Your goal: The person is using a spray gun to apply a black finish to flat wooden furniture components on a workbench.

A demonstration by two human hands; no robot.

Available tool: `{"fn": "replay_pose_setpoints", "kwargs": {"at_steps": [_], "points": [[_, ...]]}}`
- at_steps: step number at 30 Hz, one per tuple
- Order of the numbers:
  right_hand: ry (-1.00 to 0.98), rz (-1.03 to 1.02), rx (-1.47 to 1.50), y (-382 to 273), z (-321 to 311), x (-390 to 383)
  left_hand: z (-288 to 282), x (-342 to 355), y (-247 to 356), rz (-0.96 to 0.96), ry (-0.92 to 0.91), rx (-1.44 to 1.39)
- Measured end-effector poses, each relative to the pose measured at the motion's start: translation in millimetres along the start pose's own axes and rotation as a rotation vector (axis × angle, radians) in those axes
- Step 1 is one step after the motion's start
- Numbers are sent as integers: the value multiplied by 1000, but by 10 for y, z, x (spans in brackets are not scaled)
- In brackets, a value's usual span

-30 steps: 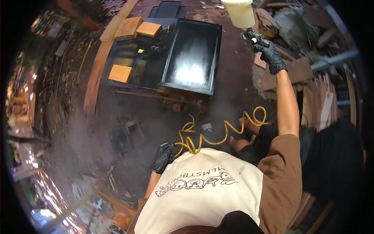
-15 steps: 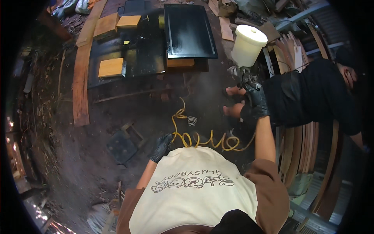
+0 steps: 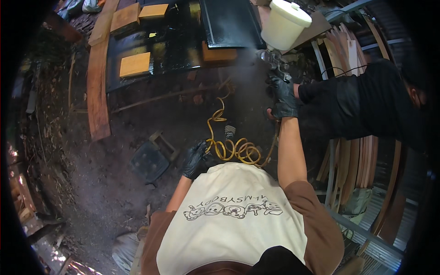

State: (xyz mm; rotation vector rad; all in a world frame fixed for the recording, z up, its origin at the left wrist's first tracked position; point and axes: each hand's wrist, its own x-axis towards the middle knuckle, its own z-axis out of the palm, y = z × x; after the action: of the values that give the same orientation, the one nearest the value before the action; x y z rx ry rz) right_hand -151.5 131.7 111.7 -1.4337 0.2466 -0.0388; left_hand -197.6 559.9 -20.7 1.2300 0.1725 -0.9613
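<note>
In a black glove, my right hand (image 3: 284,97) is closed round the handle of a spray gun (image 3: 275,63) with a white paint cup (image 3: 285,26) on top. The gun stands beside the near right corner of a glossy black panel (image 3: 231,25), and pale mist hangs in front of its nozzle. Also gloved in black, my left hand (image 3: 195,160) is closed on a loop of yellow coiled air hose (image 3: 222,149) in front of my shirt. The hose runs on toward my right forearm. A wooden block (image 3: 219,52) shows under the panel's near edge.
Wooden blocks (image 3: 135,65) stand on a black surface (image 3: 174,62) edged by a long plank (image 3: 97,91). A dark stool-like object (image 3: 150,161) lies on the dirt floor. Another person in dark clothes (image 3: 350,103) is close at right, before leaning timber strips (image 3: 353,169).
My right hand has carried the spray gun forward and left, closer to the panel's corner. Mist has appeared by the nozzle. The hose coils have bunched, and my left hand has shifted slightly.
</note>
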Motion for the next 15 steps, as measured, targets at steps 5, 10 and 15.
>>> {"fn": "replay_pose_setpoints", "kwargs": {"at_steps": [5, 10, 15], "points": [[518, 147, -195, -441, 1364, -12, -131, -1, -47, -88, 0, -70], [416, 18, -105, -578, 1906, -26, -28, 23, 1, 45, 7, -59], [366, -72, -295, -466, 1680, -35, -14, 77, 117, 210, -41, 121]]}}
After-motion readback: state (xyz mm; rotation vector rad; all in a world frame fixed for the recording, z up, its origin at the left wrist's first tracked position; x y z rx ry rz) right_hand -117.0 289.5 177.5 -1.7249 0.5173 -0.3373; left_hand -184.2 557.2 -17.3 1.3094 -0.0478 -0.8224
